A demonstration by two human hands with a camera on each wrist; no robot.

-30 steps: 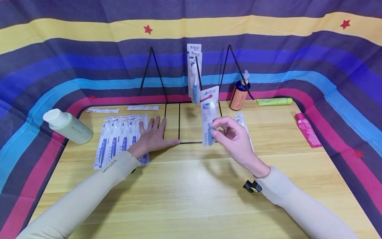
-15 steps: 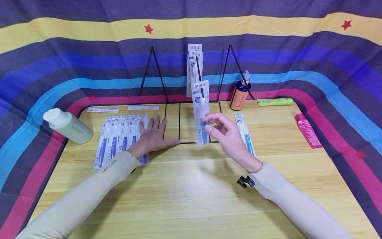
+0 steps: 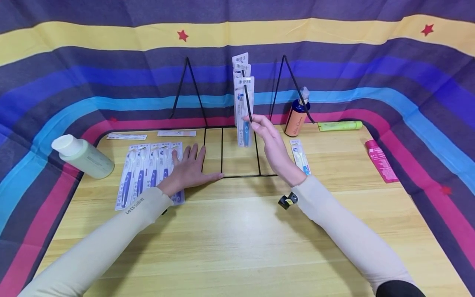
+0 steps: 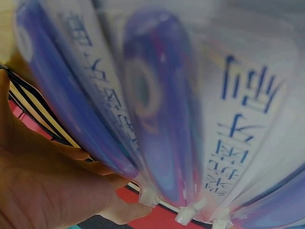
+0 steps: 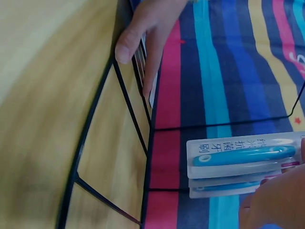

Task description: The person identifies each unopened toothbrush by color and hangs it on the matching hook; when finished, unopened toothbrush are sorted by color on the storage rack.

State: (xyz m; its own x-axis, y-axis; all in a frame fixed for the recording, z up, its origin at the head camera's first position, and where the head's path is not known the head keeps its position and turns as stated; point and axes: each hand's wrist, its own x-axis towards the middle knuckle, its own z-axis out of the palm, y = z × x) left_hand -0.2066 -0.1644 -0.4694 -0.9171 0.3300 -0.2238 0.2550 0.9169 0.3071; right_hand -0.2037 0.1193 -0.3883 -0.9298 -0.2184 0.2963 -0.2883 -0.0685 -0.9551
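Observation:
A blue-handled packaged toothbrush [image 3: 240, 123] hangs at the front of the black wire rack's middle hook, with other packs behind it. The fingertips of my right hand [image 3: 273, 148] pinch its right edge close to the hook's tip; in the right wrist view, blue toothbrush packs [image 5: 243, 156] reach out from beside that hand. My left hand [image 3: 188, 170] lies with fingers spread over the rack's base and the rightmost of several purple-handled toothbrush packs [image 3: 128, 181]. In the left wrist view, purple handles [image 4: 157, 105] show large under clear plastic.
Another blue toothbrush pack [image 3: 299, 156] lies right of the rack. A dark blue pump bottle [image 3: 297, 117], a green tube [image 3: 340, 126] and a pink tube [image 3: 382, 161] are on the right. A pale green bottle [image 3: 87, 159] lies at left, near two flat sachets [image 3: 176, 133].
My right hand has moved left and back, bringing the toothbrush pack onto the middle hook and along it toward the packs behind. My left hand has stayed in place.

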